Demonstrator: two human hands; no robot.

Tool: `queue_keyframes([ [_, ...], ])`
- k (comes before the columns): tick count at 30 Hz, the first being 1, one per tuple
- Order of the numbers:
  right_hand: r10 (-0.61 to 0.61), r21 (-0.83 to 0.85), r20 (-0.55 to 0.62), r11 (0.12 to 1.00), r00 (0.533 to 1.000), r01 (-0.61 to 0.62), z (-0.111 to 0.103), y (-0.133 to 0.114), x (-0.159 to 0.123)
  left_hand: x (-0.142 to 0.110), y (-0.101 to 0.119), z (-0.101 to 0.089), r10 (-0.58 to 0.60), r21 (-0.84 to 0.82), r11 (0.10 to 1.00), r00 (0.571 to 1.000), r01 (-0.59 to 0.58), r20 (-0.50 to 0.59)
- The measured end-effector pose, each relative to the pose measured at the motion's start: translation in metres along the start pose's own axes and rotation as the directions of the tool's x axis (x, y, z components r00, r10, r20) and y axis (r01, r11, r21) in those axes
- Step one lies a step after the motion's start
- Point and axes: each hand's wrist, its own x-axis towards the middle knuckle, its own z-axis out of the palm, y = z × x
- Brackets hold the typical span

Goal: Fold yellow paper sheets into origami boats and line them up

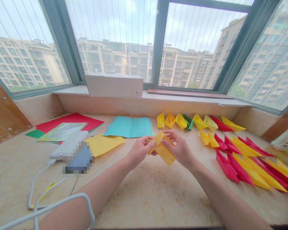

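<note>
Yellow folded paper (pixel 168 155): between my two hands, over the countertop (pixel 158 201), tilted with one corner pointing down toward me.
Left hand (pixel 141 148): pinched on the left edge of the paper, my thumb on the near face and my fingers curled behind.
Right hand (pixel 181 148): clamped on the upper right side, my thumb flat on the near face and my fingers over the back.
Back row: eight folded paper boats near the wall, mostly yellow, with one green boat (pixel 188 122) and one red boat (pixel 221 124).
Right-hand group: larger folded pieces in pink, red and yellow, among them a pink double-pointed piece (pixel 228 166), set close together.
Flat sheets: a turquoise sheet (pixel 128 126) with a central crease, a yellow sheet (pixel 108 143) just in front, and a red sheet (pixel 93 121) farther left, overlapping green paper (pixel 33 134).
White device (pixel 62 148): left of my hands, beside a pixelated object (pixel 80 159); a white cable (pixel 62 199) loops across my left forearm.
Ledge: a white carton (pixel 114 86) below the window.
</note>
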Motion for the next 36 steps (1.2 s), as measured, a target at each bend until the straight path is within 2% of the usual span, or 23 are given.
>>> queue_keyframes([
  [3,-0.055,-0.078,0.001,0.995,0.998,0.055,-0.0011,-0.0005,-0.0002,-0.0005,-0.0002,0.0007,0.003,-0.011,1.0,1.0,-0.003,-0.01],
  [7,-0.149,-0.137,0.068,0.978,0.986,0.158,-0.0035,-0.0015,-0.0002,-0.0009,-0.0021,0.0016,0.008,0.021,1.0,1.0,-0.008,-0.02],
  [10,-0.172,-0.16,0.099,0.969,0.98,0.186,-0.0046,-0.0027,0.0001,-0.0003,-0.0041,0.0018,0.023,0.038,0.999,1.0,-0.022,-0.01],
  [16,-0.136,-0.184,0.098,0.971,0.986,0.152,-0.0044,-0.0033,-0.0005,0.0009,-0.0054,0.0004,0.04,0.078,0.996,0.999,-0.041,0.014],
  [23,-0.107,-0.201,0.084,0.972,0.991,0.122,-0.0035,-0.0027,-0.0011,-0.0012,-0.0035,-0.0008,0.109,0.245,0.961,0.989,-0.13,0.1],
  [28,-0.06,-0.214,0.097,0.974,0.994,0.079,-0.0037,-0.0036,-0.0007,-0.0014,-0.0061,-0.0017,0.129,0.308,0.938,0.985,-0.16,0.118],
  [36,-0.025,-0.2,0.096,0.979,0.995,0.043,-0.0056,-0.0022,0.0008,-0.0031,-0.0048,0.0008,0.118,0.285,0.945,0.981,-0.159,0.154],
])
